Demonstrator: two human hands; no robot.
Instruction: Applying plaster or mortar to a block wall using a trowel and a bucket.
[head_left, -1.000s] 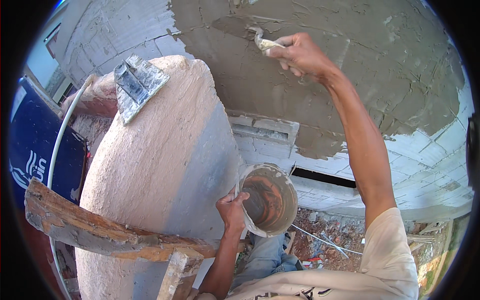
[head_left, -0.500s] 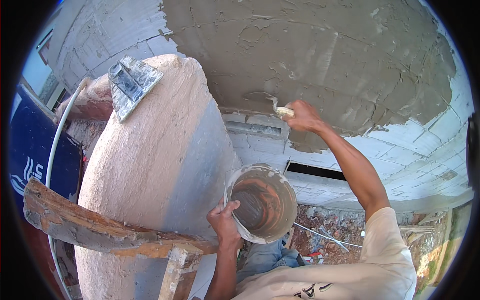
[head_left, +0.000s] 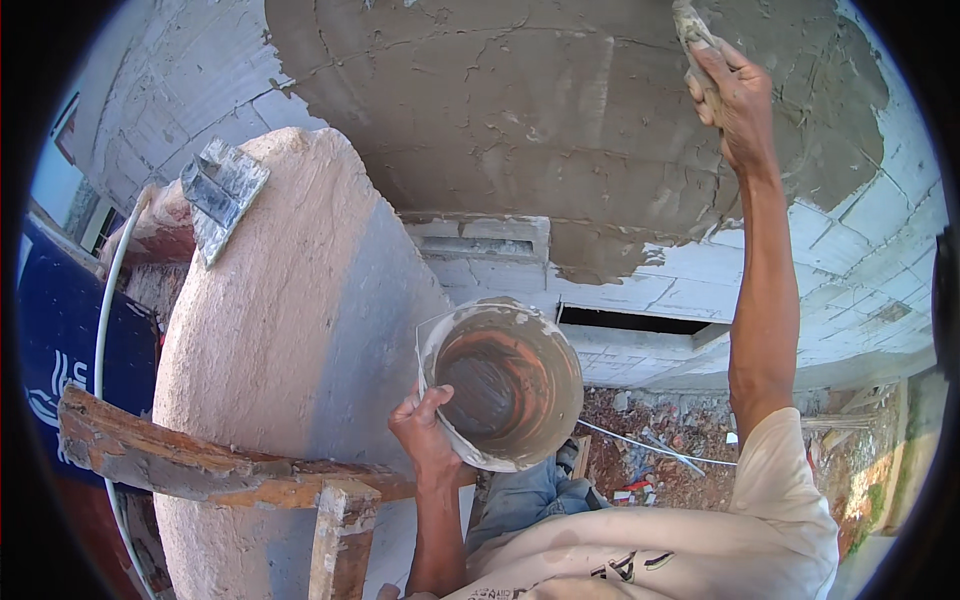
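My left hand (head_left: 425, 425) is closed on the rim of a mortar-smeared bucket (head_left: 560, 400), held tilted so that its inside shows. Wet grey mortar lies at the bottom, with orange showing on the inner wall. Raised toward the top of the view, my right hand (head_left: 735, 100) grips the pale, caked handle of a trowel (head_left: 692, 25); its blade is out of sight. Behind that hand is the block wall (head_left: 840, 260), largely covered with wet grey plaster (head_left: 480, 120).
A mortar-crusted float (head_left: 222, 195) rests on a rounded, rough pinkish column (head_left: 260, 300). A wooden plank (head_left: 200, 465) and post (head_left: 342, 540) stand at lower left, near a white hose (head_left: 103, 330) and blue panel (head_left: 40, 300). Rubble (head_left: 690, 430) covers the ground below.
My right hand has lifted the trowel up and to the right, away from the plaster's lower edge. The bucket in my left hand appears slightly higher and further left.
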